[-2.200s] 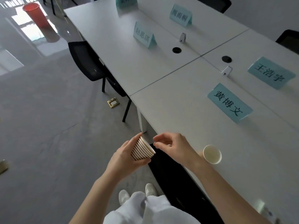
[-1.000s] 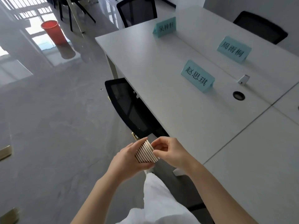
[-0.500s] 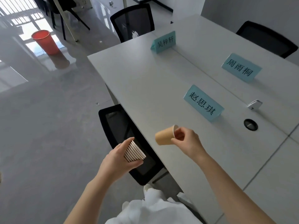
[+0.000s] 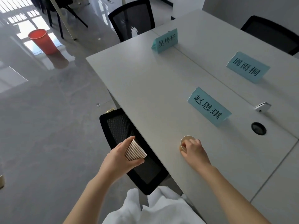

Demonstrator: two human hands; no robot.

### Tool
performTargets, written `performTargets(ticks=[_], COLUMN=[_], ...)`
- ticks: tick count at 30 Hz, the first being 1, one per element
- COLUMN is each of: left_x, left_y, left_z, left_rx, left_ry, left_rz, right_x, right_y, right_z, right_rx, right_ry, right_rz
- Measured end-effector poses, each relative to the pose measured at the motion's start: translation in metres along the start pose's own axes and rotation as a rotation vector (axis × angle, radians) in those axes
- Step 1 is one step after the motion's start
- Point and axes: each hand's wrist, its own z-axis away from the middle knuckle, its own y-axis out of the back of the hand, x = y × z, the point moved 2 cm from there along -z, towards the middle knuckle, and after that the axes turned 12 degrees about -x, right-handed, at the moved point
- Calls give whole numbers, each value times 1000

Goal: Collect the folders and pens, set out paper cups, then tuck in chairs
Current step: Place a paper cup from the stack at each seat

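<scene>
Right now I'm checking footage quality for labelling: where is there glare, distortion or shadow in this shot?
Head view: strong window glare washes out the glossy floor around the red bucket, which is mirrored in it. Head view: wide-angle bending curves the table edges. Head view: soft shadows lie beside the name cards; the right hand covers part of the paper cup.

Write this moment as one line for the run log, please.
step: setting cup | right hand: holds cup on table | left hand: holds cup stack
</scene>
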Motion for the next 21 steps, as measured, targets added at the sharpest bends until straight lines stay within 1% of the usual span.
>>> performTargets(ticks=[4,5,6,8,10,11,13,16,21], left_x=[-3,-5,-6,-16,-23,-35,-47,-73,-128], left_y=[0,1,2,7,10,18,26,56,130], left_z=[2,2,2,3,4,2,-1,2,4], left_rx=[22,24,20,10,3,7,-5,10,47], left_ry=[1,-2,-8,-18,-36,-41,-62,-70,-94], left_rz=[51,55,49,32,34,52,51,44,70], right_x=[-40,-57,-73,-112,-139,-157,-180,-225,-318], right_y=[23,30,36,40,37,31,23,16,7], right_z=[4,5,6,8,9,4,0,-10,-30], right_rx=[109,92,42,-129,-303,-369,-441,-468,-503], right_ry=[41,59,82,154,256,292,322,339,382], right_rz=[-243,-345,-457,-649,-755,-768,-755,-766,-762])
